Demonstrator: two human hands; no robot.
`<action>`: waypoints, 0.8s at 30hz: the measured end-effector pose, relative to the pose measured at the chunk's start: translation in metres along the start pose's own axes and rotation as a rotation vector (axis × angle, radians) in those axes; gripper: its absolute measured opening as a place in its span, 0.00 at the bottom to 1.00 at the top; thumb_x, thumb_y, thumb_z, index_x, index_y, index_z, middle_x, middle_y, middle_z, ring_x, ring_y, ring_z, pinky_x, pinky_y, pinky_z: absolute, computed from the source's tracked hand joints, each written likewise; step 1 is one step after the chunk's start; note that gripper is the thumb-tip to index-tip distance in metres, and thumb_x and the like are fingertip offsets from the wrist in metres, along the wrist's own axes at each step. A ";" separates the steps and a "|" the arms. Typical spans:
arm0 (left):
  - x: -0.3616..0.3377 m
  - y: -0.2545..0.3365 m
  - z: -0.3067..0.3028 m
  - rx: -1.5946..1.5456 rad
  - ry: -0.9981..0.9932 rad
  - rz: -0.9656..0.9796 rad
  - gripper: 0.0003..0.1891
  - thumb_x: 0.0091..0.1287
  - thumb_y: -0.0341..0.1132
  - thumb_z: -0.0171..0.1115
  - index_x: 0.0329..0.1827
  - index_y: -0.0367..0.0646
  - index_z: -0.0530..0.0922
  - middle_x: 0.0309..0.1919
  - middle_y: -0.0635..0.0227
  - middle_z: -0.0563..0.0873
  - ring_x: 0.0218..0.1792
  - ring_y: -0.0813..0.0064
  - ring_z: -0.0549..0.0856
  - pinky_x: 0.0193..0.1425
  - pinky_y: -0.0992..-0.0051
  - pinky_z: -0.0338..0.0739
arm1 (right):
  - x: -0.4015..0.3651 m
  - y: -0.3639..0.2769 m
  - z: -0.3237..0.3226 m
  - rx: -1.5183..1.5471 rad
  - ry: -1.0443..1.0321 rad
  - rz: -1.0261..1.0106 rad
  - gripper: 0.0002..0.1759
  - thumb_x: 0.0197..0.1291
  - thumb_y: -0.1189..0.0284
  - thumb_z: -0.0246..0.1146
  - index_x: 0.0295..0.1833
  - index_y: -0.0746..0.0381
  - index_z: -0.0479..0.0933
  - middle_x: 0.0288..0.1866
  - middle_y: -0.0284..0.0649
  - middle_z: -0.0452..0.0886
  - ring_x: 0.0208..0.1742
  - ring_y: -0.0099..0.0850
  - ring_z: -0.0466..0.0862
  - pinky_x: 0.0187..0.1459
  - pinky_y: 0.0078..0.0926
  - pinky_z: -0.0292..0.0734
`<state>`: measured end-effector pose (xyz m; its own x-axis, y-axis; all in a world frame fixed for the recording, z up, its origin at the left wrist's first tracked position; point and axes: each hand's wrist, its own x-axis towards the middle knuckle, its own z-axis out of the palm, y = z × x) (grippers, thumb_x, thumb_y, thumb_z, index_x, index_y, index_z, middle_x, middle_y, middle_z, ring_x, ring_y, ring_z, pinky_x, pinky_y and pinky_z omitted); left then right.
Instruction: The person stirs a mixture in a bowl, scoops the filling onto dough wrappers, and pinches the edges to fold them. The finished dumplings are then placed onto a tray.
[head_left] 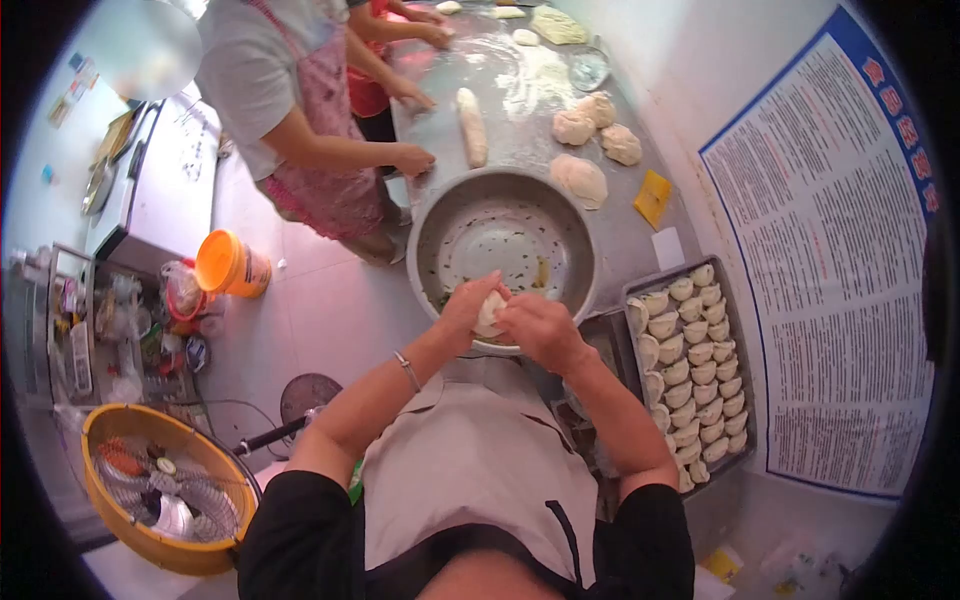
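Observation:
A dumpling (489, 316) of pale dough is held between my two hands, over the near rim of a large metal basin (420, 235). My left hand (468, 303) cups it from the left side, a bracelet on that wrist. Fingers of my right hand (543, 328) pinch the dough edge from the right. Bits of green filling stick to the basin's floor and walls. To my right, a tray (636, 350) carries rows of folded dumplings (690, 345).
Beyond the basin, a dough roll (471, 128) and several dough lumps (578, 182) lie on the floured metal table (520, 135). A co-worker in a pink apron (325, 100) stands at the left, another behind. An orange bucket (232, 264) and a yellow-rimmed fan (165, 490) are left.

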<state>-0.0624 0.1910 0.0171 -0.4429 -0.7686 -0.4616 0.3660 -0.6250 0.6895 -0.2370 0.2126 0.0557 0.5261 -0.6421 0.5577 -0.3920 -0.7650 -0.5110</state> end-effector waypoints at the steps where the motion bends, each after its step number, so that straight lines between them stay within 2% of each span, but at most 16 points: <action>1: 0.004 0.004 -0.003 0.060 -0.053 -0.128 0.22 0.76 0.54 0.53 0.41 0.42 0.82 0.31 0.67 0.86 0.29 0.73 0.87 0.29 0.70 0.85 | 0.000 0.002 -0.007 -0.088 -0.057 -0.107 0.11 0.54 0.71 0.72 0.40 0.62 0.80 0.34 0.40 0.79 0.33 0.37 0.83 0.35 0.31 0.79; 2: 0.011 0.010 -0.003 0.128 -0.110 -0.256 0.24 0.76 0.57 0.52 0.42 0.43 0.82 0.31 0.66 0.86 0.28 0.72 0.88 0.27 0.68 0.86 | -0.001 0.004 -0.011 -0.125 -0.090 -0.159 0.11 0.54 0.69 0.71 0.39 0.61 0.79 0.35 0.39 0.78 0.35 0.37 0.83 0.36 0.32 0.79; 4: 0.017 0.012 0.006 0.095 -0.233 -0.381 0.28 0.76 0.62 0.48 0.44 0.43 0.82 0.30 0.65 0.87 0.26 0.69 0.88 0.22 0.66 0.86 | -0.004 0.008 -0.011 -0.193 -0.165 -0.251 0.12 0.55 0.66 0.70 0.38 0.60 0.77 0.36 0.38 0.78 0.39 0.38 0.83 0.38 0.35 0.79; 5: 0.019 0.014 0.007 0.079 -0.289 -0.441 0.30 0.75 0.64 0.47 0.45 0.43 0.81 0.30 0.65 0.88 0.25 0.68 0.89 0.20 0.65 0.86 | -0.007 0.012 -0.014 -0.156 -0.196 -0.133 0.14 0.54 0.65 0.70 0.40 0.60 0.77 0.39 0.39 0.78 0.43 0.39 0.82 0.42 0.36 0.79; 6: 0.038 0.002 -0.014 0.071 -0.389 -0.469 0.37 0.75 0.69 0.39 0.54 0.42 0.80 0.39 0.61 0.89 0.36 0.64 0.91 0.33 0.58 0.89 | -0.008 0.017 -0.018 -0.116 -0.221 -0.021 0.16 0.54 0.64 0.71 0.43 0.61 0.76 0.41 0.40 0.78 0.46 0.40 0.82 0.45 0.37 0.78; 8: 0.045 -0.002 0.006 -0.095 -0.213 -0.396 0.40 0.74 0.71 0.36 0.62 0.41 0.75 0.48 0.58 0.86 0.47 0.60 0.89 0.46 0.51 0.87 | -0.005 0.019 -0.030 0.024 -0.149 0.273 0.28 0.52 0.61 0.74 0.55 0.62 0.75 0.51 0.45 0.78 0.59 0.46 0.78 0.59 0.42 0.75; 9: 0.048 -0.003 0.014 -0.179 -0.123 -0.353 0.42 0.74 0.72 0.35 0.66 0.40 0.73 0.52 0.56 0.85 0.52 0.59 0.87 0.53 0.48 0.85 | -0.007 0.022 -0.034 0.069 -0.122 0.281 0.30 0.52 0.61 0.75 0.58 0.62 0.74 0.53 0.45 0.78 0.60 0.47 0.77 0.61 0.42 0.74; 10: 0.051 -0.003 0.018 -0.165 -0.201 -0.313 0.47 0.72 0.74 0.29 0.76 0.41 0.62 0.66 0.54 0.76 0.67 0.56 0.77 0.69 0.43 0.73 | -0.010 0.026 -0.037 0.119 -0.097 0.290 0.33 0.52 0.62 0.76 0.61 0.62 0.73 0.56 0.46 0.78 0.61 0.48 0.77 0.62 0.42 0.73; 13: 0.070 -0.009 0.039 -0.309 -0.132 -0.333 0.46 0.73 0.74 0.24 0.80 0.48 0.57 0.71 0.52 0.71 0.71 0.50 0.73 0.68 0.39 0.72 | -0.028 0.051 -0.045 0.258 -0.100 0.357 0.38 0.51 0.66 0.77 0.67 0.61 0.70 0.59 0.47 0.77 0.64 0.49 0.76 0.65 0.41 0.73; 14: 0.076 -0.010 0.045 -0.243 -0.144 -0.316 0.45 0.73 0.73 0.25 0.81 0.49 0.54 0.71 0.51 0.70 0.71 0.49 0.73 0.68 0.39 0.71 | -0.034 0.066 -0.050 0.299 -0.115 0.379 0.40 0.50 0.68 0.77 0.69 0.60 0.70 0.60 0.47 0.77 0.65 0.49 0.76 0.65 0.40 0.72; 17: 0.090 -0.004 0.057 -0.125 -0.139 -0.251 0.43 0.75 0.72 0.26 0.82 0.50 0.50 0.71 0.47 0.69 0.71 0.45 0.71 0.69 0.40 0.71 | -0.050 0.126 -0.094 0.206 0.016 0.550 0.38 0.48 0.72 0.75 0.67 0.59 0.70 0.59 0.49 0.76 0.62 0.51 0.76 0.64 0.43 0.73; 19: 0.087 0.003 0.063 -0.155 -0.082 -0.211 0.42 0.76 0.70 0.28 0.83 0.51 0.49 0.69 0.45 0.70 0.69 0.44 0.73 0.69 0.40 0.71 | -0.065 0.191 -0.118 0.038 0.172 0.660 0.34 0.48 0.74 0.73 0.64 0.59 0.71 0.58 0.49 0.76 0.61 0.51 0.76 0.62 0.43 0.74; 21: 0.085 0.005 0.061 -0.197 -0.041 -0.167 0.39 0.77 0.67 0.32 0.83 0.53 0.48 0.68 0.45 0.72 0.65 0.48 0.77 0.67 0.42 0.74 | -0.090 0.274 -0.127 -0.170 0.190 0.716 0.32 0.48 0.76 0.71 0.61 0.59 0.71 0.56 0.49 0.76 0.60 0.51 0.77 0.61 0.44 0.74; 24: 0.084 0.003 0.052 -0.241 0.028 -0.108 0.37 0.79 0.64 0.34 0.83 0.54 0.48 0.66 0.46 0.73 0.62 0.49 0.79 0.66 0.44 0.76 | -0.111 0.365 -0.122 -0.262 0.173 0.824 0.32 0.47 0.77 0.71 0.61 0.59 0.70 0.56 0.49 0.75 0.59 0.51 0.77 0.60 0.43 0.74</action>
<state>-0.1405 0.1314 0.0095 -0.4684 -0.6969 -0.5431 0.5038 -0.7156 0.4838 -0.5305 -0.0014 -0.1132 -0.1138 -0.9771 0.1800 -0.7681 -0.0283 -0.6397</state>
